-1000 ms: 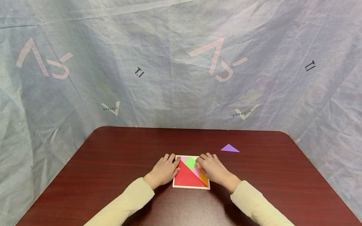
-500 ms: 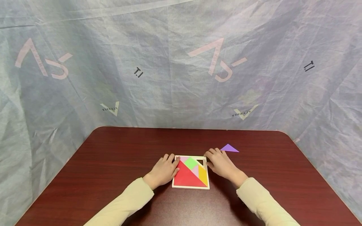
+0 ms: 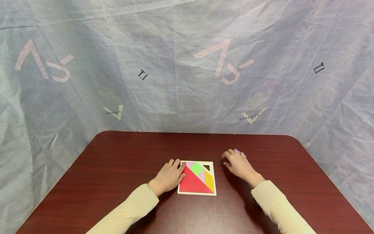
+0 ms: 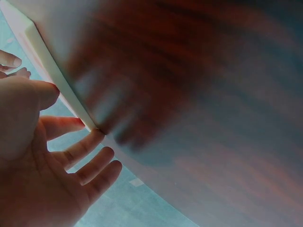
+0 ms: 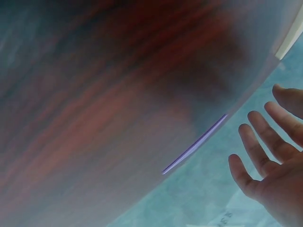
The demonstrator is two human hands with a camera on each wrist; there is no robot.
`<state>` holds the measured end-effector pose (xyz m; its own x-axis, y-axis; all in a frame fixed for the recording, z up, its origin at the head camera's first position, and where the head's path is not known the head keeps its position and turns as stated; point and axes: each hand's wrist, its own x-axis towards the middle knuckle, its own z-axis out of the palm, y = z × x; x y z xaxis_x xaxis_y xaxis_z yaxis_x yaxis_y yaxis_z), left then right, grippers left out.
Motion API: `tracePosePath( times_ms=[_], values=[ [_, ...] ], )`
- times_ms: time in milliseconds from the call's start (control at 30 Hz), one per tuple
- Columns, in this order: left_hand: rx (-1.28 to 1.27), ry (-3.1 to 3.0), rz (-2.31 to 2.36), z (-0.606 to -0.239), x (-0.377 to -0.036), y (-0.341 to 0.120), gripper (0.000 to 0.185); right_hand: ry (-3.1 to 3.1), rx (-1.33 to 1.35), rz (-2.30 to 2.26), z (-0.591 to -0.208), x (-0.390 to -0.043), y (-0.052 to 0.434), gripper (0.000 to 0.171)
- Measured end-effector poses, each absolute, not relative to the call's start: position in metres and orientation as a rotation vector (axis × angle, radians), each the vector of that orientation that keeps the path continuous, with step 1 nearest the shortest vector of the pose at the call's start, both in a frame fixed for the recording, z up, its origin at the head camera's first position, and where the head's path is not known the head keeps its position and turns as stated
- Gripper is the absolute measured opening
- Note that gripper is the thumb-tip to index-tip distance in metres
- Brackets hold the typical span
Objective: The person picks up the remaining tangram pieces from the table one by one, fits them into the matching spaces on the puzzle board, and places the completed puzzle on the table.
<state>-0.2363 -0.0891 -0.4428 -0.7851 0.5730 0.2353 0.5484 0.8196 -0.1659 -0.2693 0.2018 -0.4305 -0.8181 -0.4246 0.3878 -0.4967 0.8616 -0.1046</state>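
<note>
- the right hand (image 3: 238, 164) hovers over the purple triangle (image 3: 240, 151), fingers spread and relaxed, holding nothing; the piece lies flat on the table (image 3: 117, 162) under its fingertips, toward the far right corner.
- the left hand (image 3: 168, 177), fingers straight, rests against the left edge of the puzzle tray (image 3: 196, 193) near the table's middle.
- a small triangular gap shows in the tray's far right corner.

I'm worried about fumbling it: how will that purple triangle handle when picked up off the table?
The purple triangle looks thin and flat, so probably light and stiff. It lies flush on the smooth table, so it would likely slide before lifting; catching an edge may help.
</note>
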Motion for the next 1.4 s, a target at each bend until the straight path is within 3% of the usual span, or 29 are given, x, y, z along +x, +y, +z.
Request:
tracePosePath(
  times_ms=[1400],
  values=[
    [-0.856,-2.752,0.140,-0.443,-0.235,-0.089,0.041,-2.834,0.473,0.152,-0.436,-0.299,0.241,0.026]
  ],
)
